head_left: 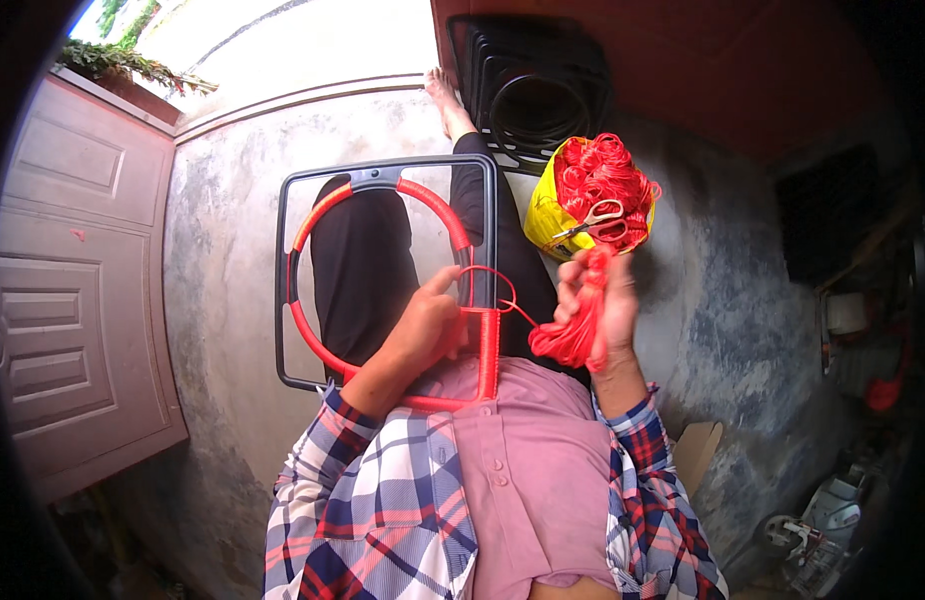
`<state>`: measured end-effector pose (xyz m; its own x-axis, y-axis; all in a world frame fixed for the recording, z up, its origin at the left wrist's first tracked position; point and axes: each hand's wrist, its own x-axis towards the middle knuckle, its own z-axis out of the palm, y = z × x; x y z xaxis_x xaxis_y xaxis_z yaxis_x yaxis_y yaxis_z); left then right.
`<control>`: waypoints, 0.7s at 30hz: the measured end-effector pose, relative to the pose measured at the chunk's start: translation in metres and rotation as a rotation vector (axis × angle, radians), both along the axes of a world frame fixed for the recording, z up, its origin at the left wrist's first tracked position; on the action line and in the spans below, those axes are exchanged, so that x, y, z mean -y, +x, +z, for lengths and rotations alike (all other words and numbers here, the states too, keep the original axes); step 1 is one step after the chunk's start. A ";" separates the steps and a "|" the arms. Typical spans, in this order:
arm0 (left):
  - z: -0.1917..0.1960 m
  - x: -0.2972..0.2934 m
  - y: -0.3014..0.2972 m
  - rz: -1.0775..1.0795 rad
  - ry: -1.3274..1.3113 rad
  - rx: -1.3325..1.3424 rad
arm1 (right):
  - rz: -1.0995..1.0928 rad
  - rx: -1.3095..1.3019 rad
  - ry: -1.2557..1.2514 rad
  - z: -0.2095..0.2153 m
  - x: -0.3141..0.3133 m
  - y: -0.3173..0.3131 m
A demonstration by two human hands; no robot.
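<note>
A black square frame (pixel 280 270) with a round ring inside lies across my lap. Red cord wraps much of the ring and the frame's lower right corner. My left hand (pixel 423 325) is closed at the ring's lower right, its index finger against the cord; the other fingertips are partly hidden. In my right hand (pixel 618 312), off to the right of the frame, is a looped bundle of red cord (pixel 573 335). A loose strand curves from the bundle to the frame's right side, near my left index finger.
Beyond my right hand stands a yellow bag (pixel 545 205) full of red cord (pixel 605 170), with scissors (pixel 598 222) on top. Several black frames (pixel 543 70) are stacked behind it. A panelled door (pixel 73 280) is at the left, and a scooter-like vehicle (pixel 823 530) at the lower right.
</note>
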<state>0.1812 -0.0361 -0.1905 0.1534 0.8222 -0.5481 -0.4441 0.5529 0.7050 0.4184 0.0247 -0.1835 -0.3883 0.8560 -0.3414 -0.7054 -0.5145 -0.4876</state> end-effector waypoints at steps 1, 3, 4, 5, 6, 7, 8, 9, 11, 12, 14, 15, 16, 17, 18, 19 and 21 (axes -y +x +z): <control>0.001 -0.001 0.001 -0.004 -0.002 0.000 | 0.121 0.265 0.172 -0.006 0.005 -0.005; 0.000 0.000 0.000 -0.014 -0.003 -0.007 | 0.252 0.498 0.220 -0.002 0.011 -0.024; 0.000 0.000 -0.001 -0.017 -0.005 -0.011 | 0.305 0.558 0.236 -0.006 0.013 -0.028; -0.002 0.000 -0.001 -0.018 0.003 -0.005 | 0.420 0.594 0.234 -0.005 0.010 -0.027; -0.003 0.000 -0.002 -0.020 0.012 0.000 | 0.422 0.592 0.232 -0.001 0.008 -0.027; -0.005 0.000 -0.003 -0.019 0.009 0.000 | 0.437 0.574 0.248 0.007 0.006 -0.025; -0.007 0.001 -0.003 -0.010 0.015 0.005 | 0.453 0.555 0.267 0.011 0.005 -0.023; -0.008 0.002 -0.003 -0.001 0.022 0.010 | 0.428 0.595 0.262 0.008 0.004 -0.019; -0.009 0.002 -0.004 -0.013 0.022 0.003 | 0.414 0.588 0.250 0.005 0.002 -0.012; -0.009 0.001 -0.003 -0.026 0.022 -0.004 | 0.397 0.582 0.237 0.004 0.001 -0.010; -0.009 0.000 -0.003 -0.031 0.023 -0.003 | 0.354 0.594 0.233 0.008 0.003 -0.015; -0.009 0.001 -0.003 -0.032 0.024 -0.004 | 0.373 0.615 0.209 0.015 0.004 -0.020; -0.009 0.001 -0.003 -0.031 0.023 -0.005 | 0.391 0.636 0.186 0.019 0.005 -0.023; -0.009 0.001 -0.003 -0.033 0.024 -0.001 | 0.515 0.708 0.247 0.018 0.006 -0.022; -0.008 0.001 -0.004 -0.034 0.024 0.003 | 0.513 0.707 0.246 0.018 0.007 -0.022; -0.009 0.001 -0.004 -0.036 0.024 0.003 | 0.528 0.683 0.226 0.019 0.009 -0.023; -0.011 0.002 -0.004 -0.036 0.029 -0.011 | 0.484 0.716 0.223 0.014 0.009 -0.021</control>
<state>0.1768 -0.0379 -0.2015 0.1772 0.8318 -0.5261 -0.4165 0.5477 0.7256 0.3976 0.0162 -0.1693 -0.4818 0.7293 -0.4858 0.0767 -0.5172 -0.8524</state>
